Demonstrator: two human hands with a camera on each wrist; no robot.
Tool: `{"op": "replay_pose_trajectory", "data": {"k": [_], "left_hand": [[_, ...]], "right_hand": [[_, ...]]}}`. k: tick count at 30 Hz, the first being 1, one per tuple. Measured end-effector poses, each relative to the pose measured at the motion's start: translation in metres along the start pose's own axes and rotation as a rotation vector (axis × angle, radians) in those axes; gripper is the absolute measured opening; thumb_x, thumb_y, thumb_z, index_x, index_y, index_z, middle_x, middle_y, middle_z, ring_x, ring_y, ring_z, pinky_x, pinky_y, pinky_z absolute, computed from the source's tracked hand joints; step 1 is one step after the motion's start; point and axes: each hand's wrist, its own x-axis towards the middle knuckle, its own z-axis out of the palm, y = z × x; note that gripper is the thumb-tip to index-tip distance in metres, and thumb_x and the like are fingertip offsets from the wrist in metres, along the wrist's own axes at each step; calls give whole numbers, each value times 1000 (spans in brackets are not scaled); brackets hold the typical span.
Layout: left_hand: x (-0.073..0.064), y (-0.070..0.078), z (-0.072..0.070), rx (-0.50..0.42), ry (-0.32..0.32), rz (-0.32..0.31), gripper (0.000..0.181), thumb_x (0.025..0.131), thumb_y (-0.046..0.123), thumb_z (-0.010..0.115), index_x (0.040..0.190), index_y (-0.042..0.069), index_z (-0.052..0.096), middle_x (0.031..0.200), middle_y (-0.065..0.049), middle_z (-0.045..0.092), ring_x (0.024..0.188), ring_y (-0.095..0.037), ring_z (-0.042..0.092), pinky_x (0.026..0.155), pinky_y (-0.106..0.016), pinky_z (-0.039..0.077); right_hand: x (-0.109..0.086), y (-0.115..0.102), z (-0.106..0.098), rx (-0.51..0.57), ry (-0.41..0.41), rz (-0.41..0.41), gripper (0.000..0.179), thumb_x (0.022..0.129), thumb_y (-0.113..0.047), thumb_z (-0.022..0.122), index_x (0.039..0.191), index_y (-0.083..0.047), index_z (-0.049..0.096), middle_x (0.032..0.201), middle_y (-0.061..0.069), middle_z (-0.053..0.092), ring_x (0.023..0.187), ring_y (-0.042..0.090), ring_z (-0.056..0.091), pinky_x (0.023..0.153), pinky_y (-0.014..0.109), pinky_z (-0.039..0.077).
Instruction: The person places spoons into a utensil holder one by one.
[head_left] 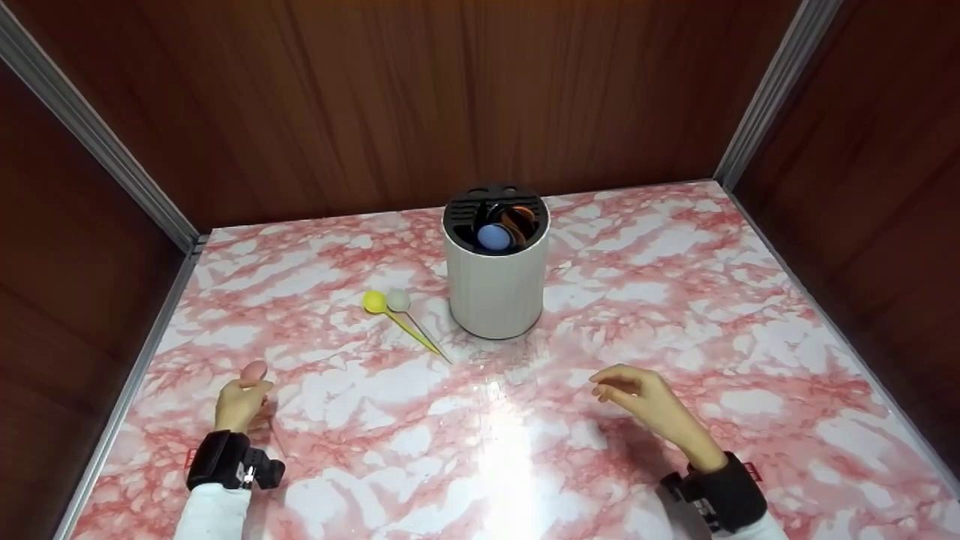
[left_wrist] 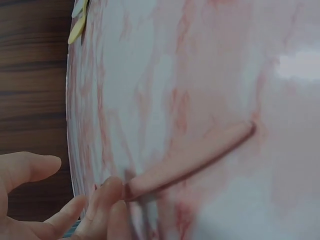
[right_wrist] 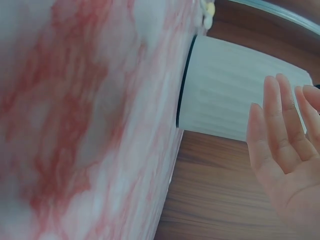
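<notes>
My left hand [head_left: 241,405] is at the left side of the table, over a pink spoon. The round pink bowl [head_left: 254,370] shows just beyond the fingers in the head view. In the left wrist view the pink handle [left_wrist: 192,160] slants across the tabletop, its near part hidden by the fingertips [left_wrist: 107,195]. The thumb stands apart from those fingers; whether they touch the spoon is unclear. At the right, my right hand [head_left: 649,397] hovers above the table with loosely bent fingers and holds nothing. A yellow spoon [head_left: 375,302] and a pale grey spoon [head_left: 399,300] lie side by side.
A white cylindrical utensil holder [head_left: 495,292] with a black slotted top [head_left: 480,196] stands at the back middle. Inside show a blue round piece [head_left: 494,237] and orange and black ones. Brown wood-grain panels [head_left: 375,112] enclose the red-and-white marbled table [head_left: 360,465].
</notes>
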Motion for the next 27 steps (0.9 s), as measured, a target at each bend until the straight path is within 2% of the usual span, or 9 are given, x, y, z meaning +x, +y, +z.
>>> {"op": "replay_pose_trajectory", "data": {"k": [3,9,19,20,22,27], "left_hand": [[3,-2,1,23,14,30,48,93,15,53,126,-18,40,74,-4,57,53,-13,57,48,-29,51],[9,-5,3,58,13,35,48,91,14,54,123,-20,41,73,-5,60,52,-12,57,48,-28,50],[21,-11,6,79,21,64,26,86,10,57,90,-15,59,57,0,58,47,-12,56,44,-25,48],[21,-11,6,93,23,62,24,85,9,57,86,-14,60,55,0,57,47,-12,55,44,-25,48],[23,-11,5,130,30,64,23,80,6,56,90,-14,61,52,0,54,47,-12,54,45,-25,47],[27,-11,0,269,73,93,13,69,4,54,68,-6,63,49,0,51,48,-15,53,50,-24,46]], "right_hand": [[-1,1,0,6,5,5,20,95,1,57,111,14,62,101,26,65,87,23,67,78,32,55],[-3,1,1,21,14,29,21,95,0,59,110,14,62,101,28,64,87,23,67,79,31,56],[-5,1,2,6,19,-4,19,94,2,58,108,14,63,97,25,66,85,22,68,77,25,54],[-5,1,2,8,19,-4,20,94,2,58,109,15,63,98,25,65,85,22,68,77,26,55],[-6,2,2,13,22,-4,20,94,2,58,109,15,62,98,27,65,85,22,68,77,28,55],[-7,3,2,16,22,4,21,94,2,58,109,16,61,98,27,64,85,22,68,77,31,56]]}}
